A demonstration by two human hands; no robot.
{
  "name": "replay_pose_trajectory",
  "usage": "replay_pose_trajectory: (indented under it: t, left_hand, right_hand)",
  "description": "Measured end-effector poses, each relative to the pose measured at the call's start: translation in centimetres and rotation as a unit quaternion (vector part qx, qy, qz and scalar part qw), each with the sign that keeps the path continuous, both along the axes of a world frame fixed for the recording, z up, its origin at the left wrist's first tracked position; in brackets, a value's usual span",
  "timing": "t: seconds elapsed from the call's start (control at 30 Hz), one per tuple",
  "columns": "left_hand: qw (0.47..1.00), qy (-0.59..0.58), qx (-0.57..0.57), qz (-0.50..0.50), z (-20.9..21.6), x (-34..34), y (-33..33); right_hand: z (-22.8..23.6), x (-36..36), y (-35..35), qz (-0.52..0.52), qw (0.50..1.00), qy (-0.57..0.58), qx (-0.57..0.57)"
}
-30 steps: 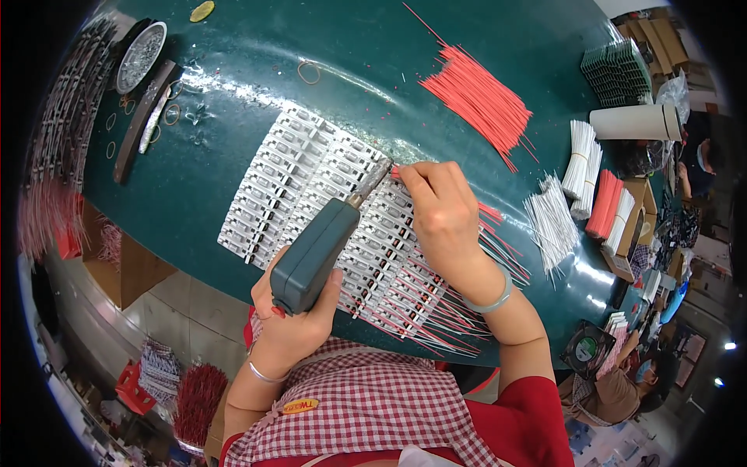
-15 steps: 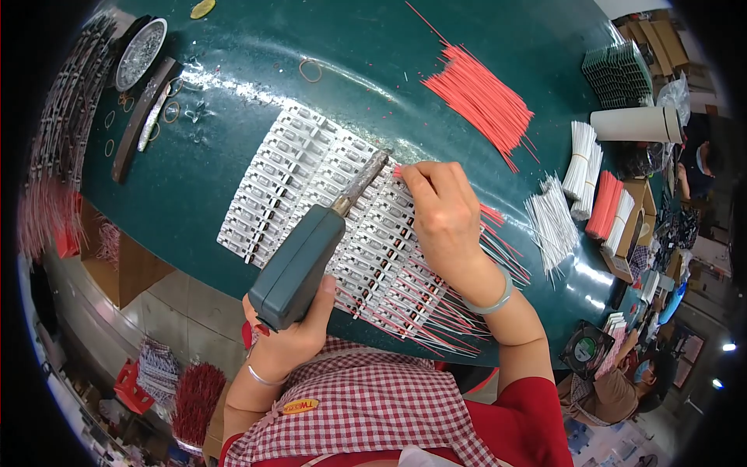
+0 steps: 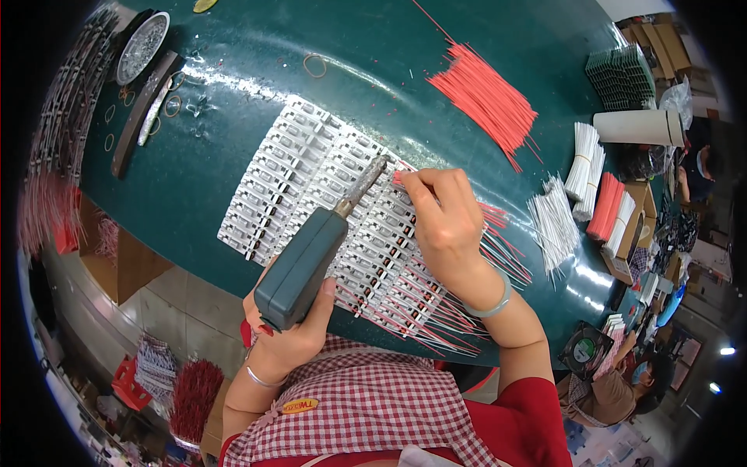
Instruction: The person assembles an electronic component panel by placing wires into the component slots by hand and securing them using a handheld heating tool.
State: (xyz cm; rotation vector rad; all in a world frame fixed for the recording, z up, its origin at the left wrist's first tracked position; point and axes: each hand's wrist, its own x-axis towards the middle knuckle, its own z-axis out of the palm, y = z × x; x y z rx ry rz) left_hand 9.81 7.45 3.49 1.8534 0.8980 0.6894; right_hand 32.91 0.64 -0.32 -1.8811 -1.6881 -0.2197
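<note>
My left hand (image 3: pixel 292 331) is wrapped around the handle of a dark green soldering gun (image 3: pixel 302 265). The gun's metal tip (image 3: pixel 381 162) points up and right, over the top right edge of a block of white plastic parts (image 3: pixel 311 167) set in rows. Close to that tip, my right hand (image 3: pixel 447 222) is closed in a pinch. Something small and red (image 3: pixel 399 177) shows at its fingertips, but its kind is not clear. Red and white wires (image 3: pixel 436 307) stick out from the block's lower right side, partly beneath my right hand and wrist.
A pile of red wires (image 3: pixel 490 101) lies at the far right. White wires (image 3: pixel 554 218) and tied bundles (image 3: pixel 582 167) sit further right, near a pale cylinder (image 3: pixel 634 126). At the far left are a metal bowl (image 3: pixel 144 48) and a dark bar (image 3: pixel 140 117). Another person (image 3: pixel 622 389) works at lower right.
My right hand has shifted slightly down with the red bit at its fingertips. The soldering gun's tip has dropped a little too and stays close to those fingers.
</note>
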Motion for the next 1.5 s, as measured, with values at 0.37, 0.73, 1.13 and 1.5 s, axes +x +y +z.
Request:
replay_pose_trajectory:
  t: [0.37, 0.73, 1.13, 1.5]
  left_hand:
    - [1.000, 0.010, -0.015, -0.019, 0.2, 0.3, 0.1]
    - [0.999, 0.041, -0.002, -0.036, 0.6, 0.2, 0.2]
    - [0.997, 0.053, -0.050, 0.013, 0.5, -1.5, -0.8]
    - [1.000, 0.010, -0.028, -0.011, 0.5, -1.2, -0.7]
  right_hand:
    - [-0.1, -0.1, 0.2, 0.005, 1.000, 0.010, -0.007]
    - [0.1, -0.3, 0.2, 0.003, 1.000, 0.010, -0.026]
    - [0.0, -0.5, 0.1, -0.005, 1.000, 0.004, -0.028]
    - [0.0, -1.3, -0.6, 0.012, 0.999, 0.028, -0.012]
